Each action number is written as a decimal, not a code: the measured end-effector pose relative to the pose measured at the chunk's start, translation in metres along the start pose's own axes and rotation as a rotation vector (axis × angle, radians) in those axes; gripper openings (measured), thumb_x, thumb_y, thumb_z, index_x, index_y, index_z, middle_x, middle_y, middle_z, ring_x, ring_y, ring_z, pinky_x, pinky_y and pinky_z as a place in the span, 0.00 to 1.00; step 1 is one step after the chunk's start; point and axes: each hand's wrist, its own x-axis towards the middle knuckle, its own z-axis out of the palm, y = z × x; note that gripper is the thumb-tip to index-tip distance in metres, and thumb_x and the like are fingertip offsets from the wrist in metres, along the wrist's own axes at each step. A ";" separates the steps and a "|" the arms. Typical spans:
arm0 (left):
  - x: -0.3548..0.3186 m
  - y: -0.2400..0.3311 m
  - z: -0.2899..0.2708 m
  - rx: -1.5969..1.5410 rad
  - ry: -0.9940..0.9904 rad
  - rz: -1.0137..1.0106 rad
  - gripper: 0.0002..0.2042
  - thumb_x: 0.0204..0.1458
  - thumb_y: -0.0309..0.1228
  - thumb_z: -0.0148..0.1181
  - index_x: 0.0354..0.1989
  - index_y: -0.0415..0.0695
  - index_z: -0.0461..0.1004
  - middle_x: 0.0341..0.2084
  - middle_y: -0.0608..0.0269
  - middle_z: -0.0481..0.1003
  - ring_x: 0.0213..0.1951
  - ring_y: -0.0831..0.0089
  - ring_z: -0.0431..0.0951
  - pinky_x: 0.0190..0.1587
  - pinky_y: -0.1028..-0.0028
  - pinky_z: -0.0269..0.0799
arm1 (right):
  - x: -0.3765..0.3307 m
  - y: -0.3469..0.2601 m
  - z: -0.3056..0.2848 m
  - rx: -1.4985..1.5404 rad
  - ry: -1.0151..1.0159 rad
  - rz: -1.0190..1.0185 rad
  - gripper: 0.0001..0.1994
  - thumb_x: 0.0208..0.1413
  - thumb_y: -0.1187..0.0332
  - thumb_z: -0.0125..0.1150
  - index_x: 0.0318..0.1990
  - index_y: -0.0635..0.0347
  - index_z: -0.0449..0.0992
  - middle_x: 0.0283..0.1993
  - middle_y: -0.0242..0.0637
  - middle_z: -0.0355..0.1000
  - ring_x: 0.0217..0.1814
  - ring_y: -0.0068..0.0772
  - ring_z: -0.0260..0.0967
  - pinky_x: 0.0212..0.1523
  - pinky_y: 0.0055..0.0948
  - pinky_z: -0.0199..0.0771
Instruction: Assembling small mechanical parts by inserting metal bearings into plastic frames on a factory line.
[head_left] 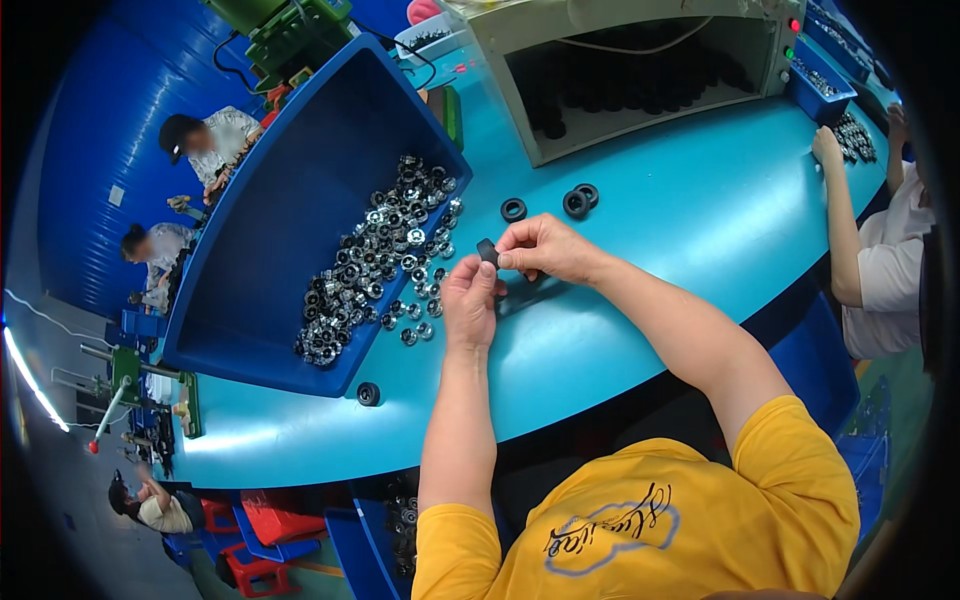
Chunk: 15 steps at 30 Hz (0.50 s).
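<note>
Over the turquoise table (640, 235), my left hand (470, 295) and my right hand (550, 248) meet with closed fingers around one small black rubber tyre (487, 251). Whether a wheel rim sits inside that tyre is hidden by my fingers. Just beyond my hands lie a loose black tyre (513, 209) and a pair of touching tyres (577, 203). To the left of my left hand, shiny chrome-and-black wheel rims (415, 237) spill out of a tipped blue bin (270, 210) onto the tabletop. A tyred wheel (368, 393) lies alone near the front edge.
A cream-coloured box machine (510, 100) with an open front holds many black pieces at the back. Green presses (270, 40) stand beyond the bin. At the right, a co-worker's arm (843, 220) rests by a pile of metal parts (855, 138). Other people work at the far left.
</note>
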 end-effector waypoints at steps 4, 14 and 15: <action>-0.003 0.004 -0.001 0.015 -0.029 0.015 0.11 0.57 0.35 0.68 0.41 0.41 0.79 0.32 0.69 0.79 0.31 0.79 0.74 0.35 0.77 0.71 | -0.003 0.001 0.003 0.115 -0.036 -0.024 0.10 0.55 0.64 0.72 0.37 0.60 0.82 0.30 0.26 0.74 0.30 0.16 0.67 0.29 0.20 0.68; -0.006 0.003 0.002 0.140 -0.062 0.045 0.09 0.59 0.33 0.66 0.41 0.42 0.77 0.31 0.70 0.77 0.31 0.79 0.73 0.33 0.77 0.70 | -0.004 0.006 -0.003 0.034 -0.049 -0.005 0.09 0.56 0.64 0.72 0.36 0.59 0.80 0.31 0.25 0.75 0.32 0.15 0.69 0.30 0.20 0.70; -0.007 0.002 0.003 0.092 -0.060 0.027 0.09 0.60 0.34 0.64 0.41 0.43 0.76 0.31 0.70 0.76 0.30 0.79 0.73 0.33 0.77 0.71 | -0.005 0.002 -0.001 -0.055 -0.035 -0.016 0.09 0.56 0.64 0.72 0.35 0.59 0.80 0.30 0.25 0.75 0.31 0.15 0.69 0.29 0.20 0.70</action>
